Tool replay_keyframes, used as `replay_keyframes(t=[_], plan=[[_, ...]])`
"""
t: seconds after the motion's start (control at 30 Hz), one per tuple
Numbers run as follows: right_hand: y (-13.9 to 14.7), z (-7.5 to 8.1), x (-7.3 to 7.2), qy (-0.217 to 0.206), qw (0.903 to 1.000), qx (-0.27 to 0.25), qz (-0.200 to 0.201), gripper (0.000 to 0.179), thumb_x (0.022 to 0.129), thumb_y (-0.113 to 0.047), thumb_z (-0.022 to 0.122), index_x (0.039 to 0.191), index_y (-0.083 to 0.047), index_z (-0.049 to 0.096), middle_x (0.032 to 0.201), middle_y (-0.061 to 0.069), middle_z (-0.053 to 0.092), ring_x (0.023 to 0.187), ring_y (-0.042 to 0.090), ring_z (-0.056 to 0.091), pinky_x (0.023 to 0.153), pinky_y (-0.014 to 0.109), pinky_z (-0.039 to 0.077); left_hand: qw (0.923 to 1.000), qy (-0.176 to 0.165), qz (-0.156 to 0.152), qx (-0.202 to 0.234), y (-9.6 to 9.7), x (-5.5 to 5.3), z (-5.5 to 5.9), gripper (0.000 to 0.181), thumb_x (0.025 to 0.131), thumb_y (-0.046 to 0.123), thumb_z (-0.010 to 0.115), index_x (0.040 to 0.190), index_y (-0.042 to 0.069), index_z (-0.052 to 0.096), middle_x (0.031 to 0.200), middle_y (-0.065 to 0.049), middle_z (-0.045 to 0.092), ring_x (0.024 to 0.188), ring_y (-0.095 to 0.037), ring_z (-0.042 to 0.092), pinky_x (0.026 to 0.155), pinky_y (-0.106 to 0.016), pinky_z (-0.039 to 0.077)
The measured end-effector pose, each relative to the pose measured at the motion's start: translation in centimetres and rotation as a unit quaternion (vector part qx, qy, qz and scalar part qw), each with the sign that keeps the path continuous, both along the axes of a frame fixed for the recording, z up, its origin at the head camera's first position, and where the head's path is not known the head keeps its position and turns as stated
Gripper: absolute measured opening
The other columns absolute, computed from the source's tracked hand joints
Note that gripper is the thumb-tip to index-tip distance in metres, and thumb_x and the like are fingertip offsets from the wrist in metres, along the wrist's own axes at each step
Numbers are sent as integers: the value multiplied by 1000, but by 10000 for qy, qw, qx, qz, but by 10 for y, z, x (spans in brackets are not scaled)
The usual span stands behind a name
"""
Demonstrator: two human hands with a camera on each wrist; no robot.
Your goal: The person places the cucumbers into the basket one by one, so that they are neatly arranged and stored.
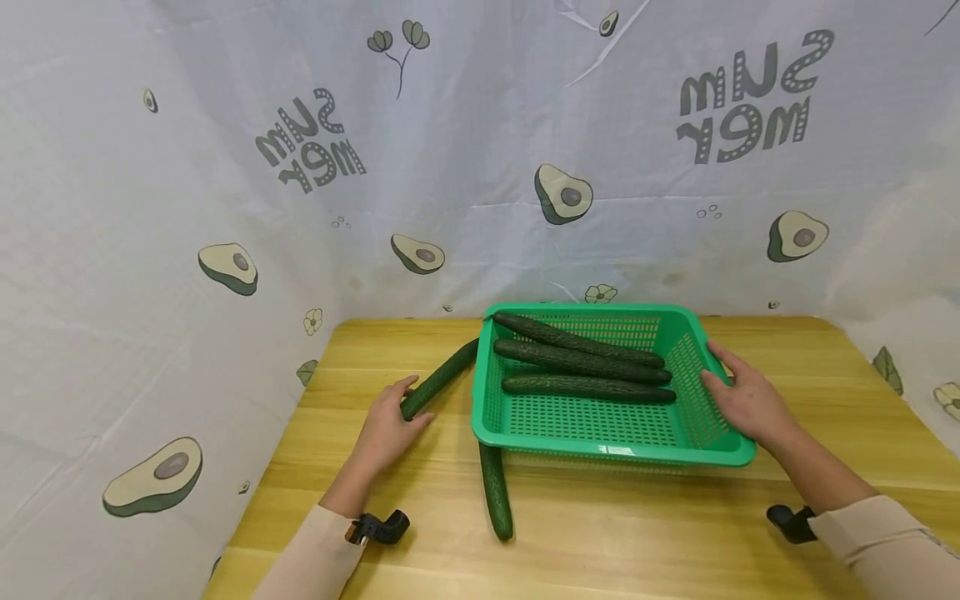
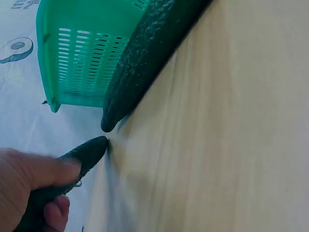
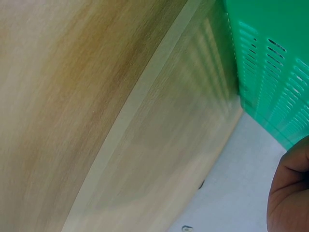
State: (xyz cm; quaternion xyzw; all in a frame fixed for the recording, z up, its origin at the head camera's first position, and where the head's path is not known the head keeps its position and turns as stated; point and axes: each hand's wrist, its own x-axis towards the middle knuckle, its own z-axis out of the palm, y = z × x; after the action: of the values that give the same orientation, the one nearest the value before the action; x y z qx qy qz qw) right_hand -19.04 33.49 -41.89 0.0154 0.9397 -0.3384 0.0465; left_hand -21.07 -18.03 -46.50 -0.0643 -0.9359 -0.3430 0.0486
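In the head view my left hand (image 1: 386, 425) holds a dark green cucumber (image 1: 442, 379) by its near end, left of the basket. Thumb and fingers lie on either side of that cucumber (image 2: 89, 154) in the left wrist view. My right hand (image 1: 750, 400) grips the right rim of a green plastic basket (image 1: 615, 452); part of this hand (image 3: 292, 193) shows in the right wrist view. Inside the basket lie three cucumbers (image 1: 588, 387), roughly side by side. Another cucumber (image 1: 495, 492) sticks out from beneath the basket's front left corner, its far end hidden.
The basket stands over a wooden table (image 1: 637, 533) toward its back edge. Behind and to the left hangs a pale curtain (image 1: 465, 167) printed with avocados. A black wrist camera (image 1: 382, 527) sits on the left wrist, another (image 1: 791, 523) on the right.
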Motion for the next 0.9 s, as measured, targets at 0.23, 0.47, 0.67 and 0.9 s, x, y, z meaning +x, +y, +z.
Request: replay_keyframes(t=[0.23, 0.47, 0.67, 0.9], plan=[[-1, 0, 0, 3, 10000, -6, 6, 67, 112, -35, 30, 163, -1, 4, 135, 50, 47, 95, 43, 68, 60, 37, 50, 9987, 452, 210, 109, -3, -4, 13, 45, 94, 14, 75, 135, 2, 65, 130, -23, 68, 105, -36, 71, 80, -47, 60], [-2, 1, 0, 24, 10000, -71, -17, 67, 112, -35, 31, 163, 0, 5, 132, 50, 49, 88, 36, 70, 59, 37, 51, 9943, 768, 291, 682, -5, -6, 27, 45, 96, 18, 73, 138, 4, 63, 127, -23, 67, 89, -30, 71, 69, -38, 58], [-1, 1, 1, 55, 10000, -34, -26, 66, 112, -34, 31, 163, 0, 6, 134, 51, 47, 92, 41, 69, 60, 37, 50, 9807, 1504, 339, 1202, 1, -7, 35, 44, 94, 16, 76, 135, 3, 66, 120, -23, 70, 86, -31, 71, 68, -34, 57], [0, 0, 0, 42, 10000, -19, -22, 67, 112, -35, 31, 163, -1, 5, 134, 51, 47, 87, 35, 69, 59, 37, 50, 9568, 1623, -86, 2412, 15, -8, 40, 45, 92, 10, 76, 135, 1, 65, 118, -22, 68, 83, -32, 72, 65, -19, 56]])
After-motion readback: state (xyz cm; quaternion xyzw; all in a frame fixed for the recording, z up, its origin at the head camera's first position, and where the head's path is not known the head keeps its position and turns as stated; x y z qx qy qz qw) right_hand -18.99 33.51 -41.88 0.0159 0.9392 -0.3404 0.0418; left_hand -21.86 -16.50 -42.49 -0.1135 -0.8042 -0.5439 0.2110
